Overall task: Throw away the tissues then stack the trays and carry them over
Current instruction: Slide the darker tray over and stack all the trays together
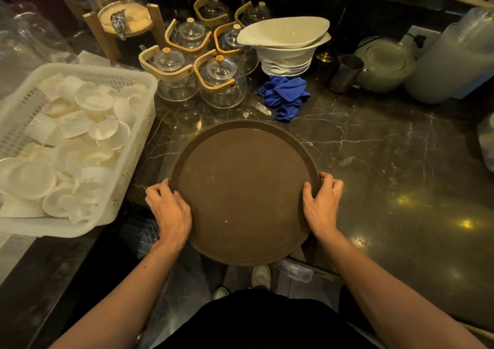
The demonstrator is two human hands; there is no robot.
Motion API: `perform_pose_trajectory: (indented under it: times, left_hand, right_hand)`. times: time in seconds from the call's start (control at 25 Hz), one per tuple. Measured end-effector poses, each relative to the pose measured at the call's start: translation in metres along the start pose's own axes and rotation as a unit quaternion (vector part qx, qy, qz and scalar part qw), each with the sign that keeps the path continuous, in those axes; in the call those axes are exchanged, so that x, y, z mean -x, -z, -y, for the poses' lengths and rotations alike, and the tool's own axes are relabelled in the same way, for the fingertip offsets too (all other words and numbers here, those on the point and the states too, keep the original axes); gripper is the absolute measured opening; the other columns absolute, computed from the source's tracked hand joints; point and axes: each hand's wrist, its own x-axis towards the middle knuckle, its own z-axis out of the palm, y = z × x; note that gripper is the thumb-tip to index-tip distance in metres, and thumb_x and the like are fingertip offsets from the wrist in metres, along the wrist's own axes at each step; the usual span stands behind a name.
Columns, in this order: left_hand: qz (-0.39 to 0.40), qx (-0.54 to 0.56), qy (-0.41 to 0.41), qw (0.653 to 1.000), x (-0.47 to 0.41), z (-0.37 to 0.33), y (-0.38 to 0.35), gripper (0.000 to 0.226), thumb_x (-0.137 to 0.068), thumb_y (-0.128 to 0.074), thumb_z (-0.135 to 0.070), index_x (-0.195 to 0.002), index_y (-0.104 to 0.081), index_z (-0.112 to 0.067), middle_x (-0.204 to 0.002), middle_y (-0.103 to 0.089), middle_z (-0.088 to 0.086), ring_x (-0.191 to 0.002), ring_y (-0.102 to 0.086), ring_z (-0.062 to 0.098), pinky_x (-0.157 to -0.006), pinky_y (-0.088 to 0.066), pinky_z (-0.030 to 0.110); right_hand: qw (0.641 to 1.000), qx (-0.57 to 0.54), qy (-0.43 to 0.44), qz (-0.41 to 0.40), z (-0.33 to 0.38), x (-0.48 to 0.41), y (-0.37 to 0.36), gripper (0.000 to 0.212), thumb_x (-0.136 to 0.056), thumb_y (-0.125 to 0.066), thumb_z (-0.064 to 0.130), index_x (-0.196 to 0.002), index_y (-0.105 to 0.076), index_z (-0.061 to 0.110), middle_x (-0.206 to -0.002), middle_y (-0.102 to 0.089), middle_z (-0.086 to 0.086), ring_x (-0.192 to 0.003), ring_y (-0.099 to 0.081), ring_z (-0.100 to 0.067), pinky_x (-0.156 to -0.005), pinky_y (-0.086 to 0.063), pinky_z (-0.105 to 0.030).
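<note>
A round brown tray [243,188] lies at the near edge of the dark marble counter [374,161], its near part overhanging the edge. My left hand [171,212] grips the tray's left rim and my right hand [322,203] grips its right rim, fingers curled over the edge. The tray's top surface is bare. I cannot tell whether another tray lies beneath it. No tissues are in view.
A white plastic basket [133,145] full of small white dishes sits to the left. Several glass teapots [222,81] stand behind the tray, with a blue cloth [286,96], stacked white bowls [288,44], a metal jug [344,73] and a pale pot [385,65] at the back right.
</note>
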Motion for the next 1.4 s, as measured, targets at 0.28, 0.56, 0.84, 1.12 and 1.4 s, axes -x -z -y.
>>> perform_pose_trajectory:
  times: [0.28,0.56,0.84,1.12,1.4]
  left_hand:
    - [0.028,0.000,0.005,1.000,-0.003,0.001,-0.002,0.044,-0.100,-0.042,-0.023,-0.138,-0.036,-0.002,-0.132,-0.040,0.019,-0.113,-0.051,0.039,-0.095,-0.043,0.051]
    - [0.059,-0.038,0.015,0.997,-0.002,-0.008,0.004,0.053,-0.100,-0.039,-0.038,-0.142,-0.030,-0.006,-0.138,-0.041,0.018,-0.113,-0.052,0.041,-0.091,-0.045,0.053]
    - [0.118,-0.081,0.033,0.989,0.000,-0.013,0.013,0.070,-0.097,-0.040,-0.050,-0.150,-0.014,-0.013,-0.146,-0.033,0.017,-0.121,-0.050,0.039,-0.090,-0.045,0.050]
    - [0.150,-0.078,0.058,0.984,0.003,-0.011,0.018,0.084,-0.091,-0.045,-0.061,-0.152,-0.007,-0.020,-0.149,-0.032,0.016,-0.127,-0.046,0.039,-0.098,-0.042,0.050]
    - [0.177,-0.127,0.014,0.976,-0.014,-0.012,0.024,0.097,-0.083,-0.048,-0.070,-0.153,-0.004,-0.019,-0.150,-0.031,0.014,-0.130,-0.043,0.037,-0.099,-0.041,0.051]
  right_hand:
    - [1.000,-0.002,-0.028,0.000,0.006,0.001,0.002,0.043,-0.095,-0.054,0.029,-0.134,-0.044,0.013,-0.126,-0.045,-0.011,-0.107,-0.053,-0.028,-0.085,-0.040,-0.032]
    - [0.998,0.019,-0.037,0.037,0.010,0.001,0.006,0.051,-0.099,-0.045,0.033,-0.146,-0.034,0.017,-0.136,-0.046,-0.010,-0.121,-0.049,-0.028,-0.095,-0.038,-0.037]
    - [0.985,0.138,-0.012,0.105,0.011,-0.002,0.014,0.072,-0.095,-0.044,0.053,-0.152,-0.016,0.019,-0.139,-0.042,-0.017,-0.117,-0.052,-0.041,-0.092,-0.043,-0.046]
    - [0.972,0.171,-0.005,0.163,0.002,-0.001,0.025,0.090,-0.086,-0.046,0.071,-0.153,-0.002,0.029,-0.139,-0.046,-0.015,-0.115,-0.054,-0.045,-0.091,-0.045,-0.051]
    - [0.979,0.141,-0.016,0.147,-0.003,0.008,0.022,0.086,-0.087,-0.050,0.066,-0.152,-0.010,0.029,-0.147,-0.042,-0.012,-0.124,-0.050,-0.041,-0.098,-0.043,-0.052]
